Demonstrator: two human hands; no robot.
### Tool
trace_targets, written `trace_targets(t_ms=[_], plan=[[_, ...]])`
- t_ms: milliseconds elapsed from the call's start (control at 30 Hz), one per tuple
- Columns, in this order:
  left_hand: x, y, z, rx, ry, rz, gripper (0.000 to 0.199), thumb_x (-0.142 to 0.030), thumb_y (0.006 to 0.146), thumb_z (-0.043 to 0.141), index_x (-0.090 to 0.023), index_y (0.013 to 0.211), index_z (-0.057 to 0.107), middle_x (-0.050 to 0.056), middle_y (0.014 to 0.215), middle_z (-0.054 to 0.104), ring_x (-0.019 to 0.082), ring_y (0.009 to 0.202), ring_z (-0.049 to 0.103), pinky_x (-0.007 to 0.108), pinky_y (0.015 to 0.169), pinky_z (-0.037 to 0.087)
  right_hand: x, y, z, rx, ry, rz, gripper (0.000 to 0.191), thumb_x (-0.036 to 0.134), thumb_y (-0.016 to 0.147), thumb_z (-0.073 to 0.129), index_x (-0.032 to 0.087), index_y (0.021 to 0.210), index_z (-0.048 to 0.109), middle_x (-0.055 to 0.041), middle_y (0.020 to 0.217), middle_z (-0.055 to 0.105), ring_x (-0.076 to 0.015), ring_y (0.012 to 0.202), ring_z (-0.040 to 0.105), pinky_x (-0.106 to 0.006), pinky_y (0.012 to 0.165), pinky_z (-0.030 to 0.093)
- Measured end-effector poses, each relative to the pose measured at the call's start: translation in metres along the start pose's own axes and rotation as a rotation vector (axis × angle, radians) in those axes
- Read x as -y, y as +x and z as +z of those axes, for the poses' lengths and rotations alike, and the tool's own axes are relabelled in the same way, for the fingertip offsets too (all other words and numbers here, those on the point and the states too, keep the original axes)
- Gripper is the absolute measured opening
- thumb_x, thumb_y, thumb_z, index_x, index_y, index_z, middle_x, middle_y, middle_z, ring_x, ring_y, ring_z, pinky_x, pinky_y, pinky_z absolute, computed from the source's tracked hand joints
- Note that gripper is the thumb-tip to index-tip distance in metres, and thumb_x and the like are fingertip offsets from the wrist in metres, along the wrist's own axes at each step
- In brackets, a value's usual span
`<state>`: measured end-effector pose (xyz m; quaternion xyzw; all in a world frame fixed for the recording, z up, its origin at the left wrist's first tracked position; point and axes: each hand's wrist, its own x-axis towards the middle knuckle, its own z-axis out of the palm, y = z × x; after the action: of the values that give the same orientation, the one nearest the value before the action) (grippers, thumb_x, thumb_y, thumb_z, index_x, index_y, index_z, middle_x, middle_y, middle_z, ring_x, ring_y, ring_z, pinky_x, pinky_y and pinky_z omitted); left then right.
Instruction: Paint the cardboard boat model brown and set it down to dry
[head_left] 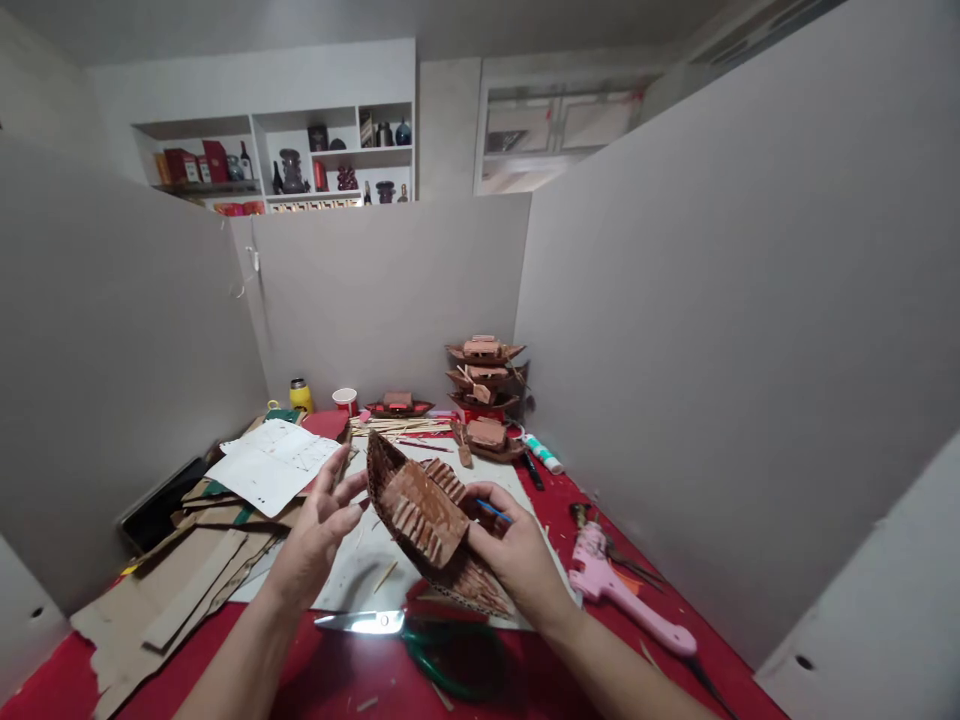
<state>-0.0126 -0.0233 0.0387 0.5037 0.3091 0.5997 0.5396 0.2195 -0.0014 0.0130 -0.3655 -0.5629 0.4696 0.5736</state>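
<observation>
A brown model boat (427, 515) with a roofed cabin and small strips along its sides is held tilted above the white work sheet. My right hand (510, 545) grips its right side, with a thin blue item (493, 510) showing between the fingers. Just left of the boat's raised tip, my left hand (328, 520) has its fingers spread and holds nothing. Below the boat lie scissors (384, 622) with green handles on the red table (337, 680).
A pink glue gun (630, 600) lies at the right. Stacked model boats (484, 375) stand at the back, near another boat (400, 403), a yellow bottle (300, 395) and a cup (345, 400). Cardboard (172, 590) and white paper (274, 465) cover the left side.
</observation>
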Motion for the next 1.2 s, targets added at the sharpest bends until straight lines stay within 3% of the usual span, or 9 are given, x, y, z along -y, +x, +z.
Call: trace_targets(t_ms=[167, 467, 733, 1200], plan=[[0.003, 0.003, 0.0, 0.135, -0.153, -0.035, 0.089, -0.037, 0.072, 0.08, -0.03, 0.149, 0.037, 0.011, 0.141, 0.057, 0.034, 0.139, 0.042, 0.048, 0.114, 0.028, -0.002, 0.0, 0.0, 0.054, 0.006, 0.036, 0.029, 0.032, 0.071, 0.078, 0.021, 0.093, 0.061, -0.0029, 0.094, 0.072, -0.0198, 0.091, 0.069, -0.028, 0.08, 0.054], [0.012, 0.007, -0.005, 0.175, -0.206, -0.088, 0.08, -0.036, 0.068, 0.083, -0.027, 0.141, 0.053, 0.009, 0.134, 0.064, 0.036, 0.136, 0.046, 0.045, 0.114, 0.032, -0.003, -0.003, 0.002, 0.164, 0.001, 0.044, 0.022, 0.027, 0.076, 0.075, 0.022, 0.093, 0.062, -0.0008, 0.094, 0.071, -0.018, 0.091, 0.068, -0.026, 0.078, 0.053], [0.023, 0.006, -0.007, 0.162, -0.185, -0.107, 0.065, -0.04, 0.068, 0.083, -0.023, 0.128, 0.067, 0.011, 0.129, 0.068, 0.037, 0.132, 0.049, 0.045, 0.111, 0.035, -0.004, -0.002, 0.002, 0.173, -0.009, 0.043, 0.02, 0.025, 0.075, 0.074, 0.022, 0.091, 0.062, -0.0006, 0.093, 0.07, -0.017, 0.088, 0.067, -0.025, 0.077, 0.052], [0.036, 0.004, -0.009, 0.091, -0.224, -0.084, 0.057, -0.048, 0.068, 0.082, -0.021, 0.117, 0.072, 0.011, 0.124, 0.07, 0.036, 0.128, 0.055, 0.046, 0.112, 0.037, -0.006, -0.003, 0.004, 0.202, -0.026, 0.075, 0.021, 0.024, 0.074, 0.073, 0.02, 0.092, 0.063, -0.0015, 0.091, 0.068, -0.0172, 0.086, 0.065, -0.027, 0.075, 0.052]])
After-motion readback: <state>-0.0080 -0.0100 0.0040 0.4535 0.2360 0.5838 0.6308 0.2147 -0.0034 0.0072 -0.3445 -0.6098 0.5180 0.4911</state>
